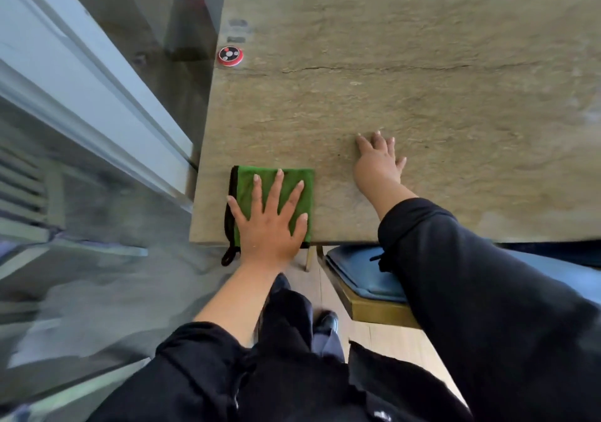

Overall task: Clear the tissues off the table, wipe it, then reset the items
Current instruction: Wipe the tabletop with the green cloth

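Left hand (pixel 271 218) flat, fingers spread, pressing the green cloth (pixel 276 190) at the near left corner of the table (pixel 422 89); right hand (pixel 379 163) open too, palm down on bare tabletop just beside, bracing. No tissues in view — wiping stage, by the look. Best kept flat and firm, swept in overlapping passes away from the edge — lifted round the red call button (pixel 230 56) further along the left edge. Blue chair (pixel 361 275) tucked below.

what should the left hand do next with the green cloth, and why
Probably push the green cloth forward across the table: the left hand lies flat on it at the near corner, with bare tabletop beyond it, and the right hand braces beside it.
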The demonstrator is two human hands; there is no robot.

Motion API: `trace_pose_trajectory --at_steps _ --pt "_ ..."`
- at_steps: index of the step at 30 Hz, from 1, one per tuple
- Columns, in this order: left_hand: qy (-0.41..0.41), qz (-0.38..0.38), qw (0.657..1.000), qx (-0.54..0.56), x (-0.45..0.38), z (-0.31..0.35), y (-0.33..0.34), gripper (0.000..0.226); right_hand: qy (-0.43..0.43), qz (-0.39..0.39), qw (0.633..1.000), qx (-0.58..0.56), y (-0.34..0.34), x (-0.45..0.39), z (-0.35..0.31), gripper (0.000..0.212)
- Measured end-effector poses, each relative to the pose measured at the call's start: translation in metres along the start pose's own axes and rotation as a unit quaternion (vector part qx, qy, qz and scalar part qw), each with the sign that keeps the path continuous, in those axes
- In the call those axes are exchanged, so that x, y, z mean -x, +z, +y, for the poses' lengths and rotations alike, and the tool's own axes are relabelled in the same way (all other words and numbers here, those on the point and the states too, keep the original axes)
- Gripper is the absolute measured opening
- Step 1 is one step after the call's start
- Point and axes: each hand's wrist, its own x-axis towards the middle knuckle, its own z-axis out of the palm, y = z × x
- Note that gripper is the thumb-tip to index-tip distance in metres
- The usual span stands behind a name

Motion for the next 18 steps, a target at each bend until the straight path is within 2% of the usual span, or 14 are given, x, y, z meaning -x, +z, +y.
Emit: trace_pose_trajectory --at_steps 4,9,11,15,18 --pt "0.044 -0.016 0.999 -0.010 0.006 -0.009 0.000 0.057 0.000 -0.018 1.000 -0.002 -0.001 0.001 0.000 0.080" --pt "-0.023 -0.043 0.999 -0.007 -0.066 -0.005 -0.010 0.056 -0.012 -0.007 1.000 -0.017 0.001 -0.004 0.004 0.085" --pt "-0.015 -0.033 0.999 -0.007 -0.071 0.008 -0.008 0.056 -0.020 -0.004 1.000 -0.022 0.000 -0.006 0.007 0.084" --pt "0.120 -0.002 0.993 -0.017 -0.024 0.034 0.003 0.058 -0.034 -0.007 0.999 -0.025 -0.008 -0.006 0.011 0.073" --pt "0.188 -0.018 0.982 -0.019 -0.016 0.033 0.004 0.059 -0.045 0.019 0.999 -0.017 -0.010 -0.005 0.018 0.069"
